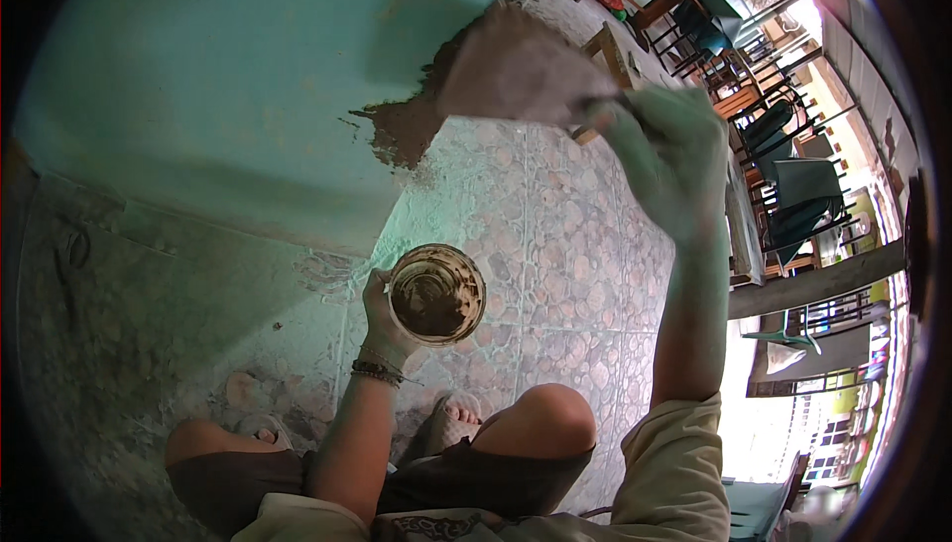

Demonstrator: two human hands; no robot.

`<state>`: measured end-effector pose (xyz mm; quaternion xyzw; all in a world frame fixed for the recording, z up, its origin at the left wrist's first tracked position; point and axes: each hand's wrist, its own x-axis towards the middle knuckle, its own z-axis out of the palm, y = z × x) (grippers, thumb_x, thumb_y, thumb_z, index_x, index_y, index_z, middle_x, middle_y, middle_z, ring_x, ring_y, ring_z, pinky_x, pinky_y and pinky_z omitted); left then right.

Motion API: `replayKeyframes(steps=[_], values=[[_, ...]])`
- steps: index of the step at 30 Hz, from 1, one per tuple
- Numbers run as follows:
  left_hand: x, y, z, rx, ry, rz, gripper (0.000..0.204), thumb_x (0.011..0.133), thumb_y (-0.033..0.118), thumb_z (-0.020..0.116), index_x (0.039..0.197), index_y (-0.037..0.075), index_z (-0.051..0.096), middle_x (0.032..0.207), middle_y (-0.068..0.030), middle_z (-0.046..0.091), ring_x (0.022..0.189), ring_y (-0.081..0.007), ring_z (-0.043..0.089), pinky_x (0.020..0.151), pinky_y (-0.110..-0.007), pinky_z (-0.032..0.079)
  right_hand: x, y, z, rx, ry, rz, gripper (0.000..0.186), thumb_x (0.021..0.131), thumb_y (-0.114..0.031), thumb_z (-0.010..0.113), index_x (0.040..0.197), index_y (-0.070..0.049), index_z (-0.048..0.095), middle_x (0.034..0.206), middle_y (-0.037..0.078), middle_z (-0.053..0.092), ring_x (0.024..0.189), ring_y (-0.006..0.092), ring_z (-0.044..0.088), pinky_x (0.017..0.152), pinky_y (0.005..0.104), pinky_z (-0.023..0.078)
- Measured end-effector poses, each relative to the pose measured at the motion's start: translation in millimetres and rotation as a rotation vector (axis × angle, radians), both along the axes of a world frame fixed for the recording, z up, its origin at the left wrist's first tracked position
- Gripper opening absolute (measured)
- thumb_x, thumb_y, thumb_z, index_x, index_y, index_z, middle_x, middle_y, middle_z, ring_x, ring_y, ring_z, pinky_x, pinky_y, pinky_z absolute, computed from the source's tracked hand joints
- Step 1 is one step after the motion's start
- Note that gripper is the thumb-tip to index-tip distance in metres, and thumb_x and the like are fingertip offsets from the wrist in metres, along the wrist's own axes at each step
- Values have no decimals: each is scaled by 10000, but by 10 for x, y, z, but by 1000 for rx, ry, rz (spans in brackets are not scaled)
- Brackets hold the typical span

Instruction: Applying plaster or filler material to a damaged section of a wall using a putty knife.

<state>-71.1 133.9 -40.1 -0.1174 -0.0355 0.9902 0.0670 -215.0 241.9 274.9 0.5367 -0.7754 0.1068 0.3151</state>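
Note:
In my left hand (pixel 382 319) is a round tub (pixel 436 294), its open top facing up and brown paste smeared over the inside. My right hand (pixel 669 145), raised and blurred by motion, grips the dark handle of a wide putty knife (pixel 531 71). The knife's broad blade is held over the edge of a pale green wall (pixel 218 76), in front of a dark brown patch of wet filler (pixel 402 130). Whether the blade touches the wall I cannot tell. Part of the patch is hidden behind the blade.
Below me lies a stone-patterned tile floor (pixel 565 244), where my knees and sandalled feet are. A wooden bench (pixel 742 220) runs along the right. Beyond it stand several dark chairs (pixel 808 185) and tables. A wooden post (pixel 823 279) crosses the right side.

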Motion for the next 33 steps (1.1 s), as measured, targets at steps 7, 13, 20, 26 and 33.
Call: replayKeyframes(steps=[7, 13, 20, 26, 33], values=[[14, -13, -42, 6, 135, 0, 790, 802, 681, 493, 1320, 85, 518, 1327, -193, 521, 1201, -393, 519, 980, -600, 441, -389, -94, 25, -52, -41, 42, 415, 805, -351, 754, 554, -59, 602, 429, 2, 426, 391, 98, 380, 414, 291, 287], [15, -35, -102, -44, 110, 16, 800, 795, 684, 510, 1325, 84, 514, 1327, -193, 523, 1207, -394, 515, 980, -601, 440, -324, 95, 86, 33, -136, -143, 390, 807, -311, 753, 570, -37, 608, 444, 32, 447, 405, 116, 402, 454, 296, 336], [-7, -55, -80, -94, 61, 35, 798, 794, 681, 502, 1326, 86, 514, 1322, -194, 526, 1205, -402, 513, 975, -604, 443, -22, 518, 3, -35, -130, -415, 300, 808, -295, 743, 665, -40, 678, 508, 73, 528, 450, 187, 434, 527, 346, 359], [-46, 9, -150, -62, 117, 17, 819, 787, 692, 515, 1338, 87, 501, 1332, -197, 516, 1207, -404, 512, 978, -608, 441, 354, 248, 18, -17, 59, -269, 282, 755, -318, 779, 647, -82, 668, 556, 19, 572, 463, 170, 385, 587, 313, 323], [-30, -30, -97, -111, 133, 42, 822, 794, 693, 516, 1336, 75, 496, 1321, -198, 524, 1194, -393, 526, 973, -594, 453, 640, -208, 497, 321, 374, -270, 271, 792, -319, 752, 681, -90, 657, 578, 5, 561, 500, 165, 412, 551, 317, 340]])
